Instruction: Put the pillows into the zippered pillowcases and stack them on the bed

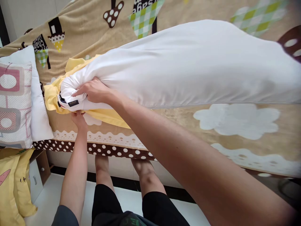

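Stretching lengthwise along the bed [82,18], the pillow [188,66] lies with its labelled end under the hands and its long body running off to the right, past the frame edge. The right hand [96,90] is nearer that body, on top, its fingers clutching the creased white end; the left hand [79,119] sits at the near edge, fingertips partly hidden, so its grip cannot be told. Yellow cloth [108,118] spreads beneath that end. Cushions [15,103] lie leftward; pale floor [54,191] shows below.
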Tool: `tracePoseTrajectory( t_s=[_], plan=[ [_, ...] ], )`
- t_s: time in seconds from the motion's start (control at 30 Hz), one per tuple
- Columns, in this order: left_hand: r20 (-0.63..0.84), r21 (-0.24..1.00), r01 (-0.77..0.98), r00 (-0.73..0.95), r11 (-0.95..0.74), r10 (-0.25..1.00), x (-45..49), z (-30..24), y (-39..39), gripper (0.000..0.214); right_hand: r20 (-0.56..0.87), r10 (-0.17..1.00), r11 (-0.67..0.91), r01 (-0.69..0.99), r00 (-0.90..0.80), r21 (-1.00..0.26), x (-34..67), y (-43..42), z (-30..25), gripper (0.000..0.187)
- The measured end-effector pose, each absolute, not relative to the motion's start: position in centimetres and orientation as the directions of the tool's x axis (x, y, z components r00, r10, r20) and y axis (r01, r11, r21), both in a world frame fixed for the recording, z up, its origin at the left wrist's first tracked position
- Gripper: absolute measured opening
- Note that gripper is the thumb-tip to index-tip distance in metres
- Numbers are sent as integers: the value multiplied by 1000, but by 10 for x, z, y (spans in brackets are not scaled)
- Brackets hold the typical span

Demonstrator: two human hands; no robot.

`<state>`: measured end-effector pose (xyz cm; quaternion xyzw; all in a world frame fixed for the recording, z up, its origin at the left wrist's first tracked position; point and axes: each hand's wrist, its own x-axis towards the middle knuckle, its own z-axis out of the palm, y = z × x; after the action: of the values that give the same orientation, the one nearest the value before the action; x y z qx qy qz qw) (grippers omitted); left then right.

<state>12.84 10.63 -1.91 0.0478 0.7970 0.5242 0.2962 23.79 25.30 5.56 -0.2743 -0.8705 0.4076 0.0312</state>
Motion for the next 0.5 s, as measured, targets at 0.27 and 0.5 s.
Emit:
tracePoseTrajectory(
  t_s=[0.27,0.5],
  plan=[
    [-336,892,-96,-795,442,505,152,16,35,42,-150,502,550,448,-852,-705,240,228,34,62],
    [-354,791,55,-771,609,530,123,24,-17,41,-171,511,495,452,-842,-743,245,221,32,60]
  ],
)
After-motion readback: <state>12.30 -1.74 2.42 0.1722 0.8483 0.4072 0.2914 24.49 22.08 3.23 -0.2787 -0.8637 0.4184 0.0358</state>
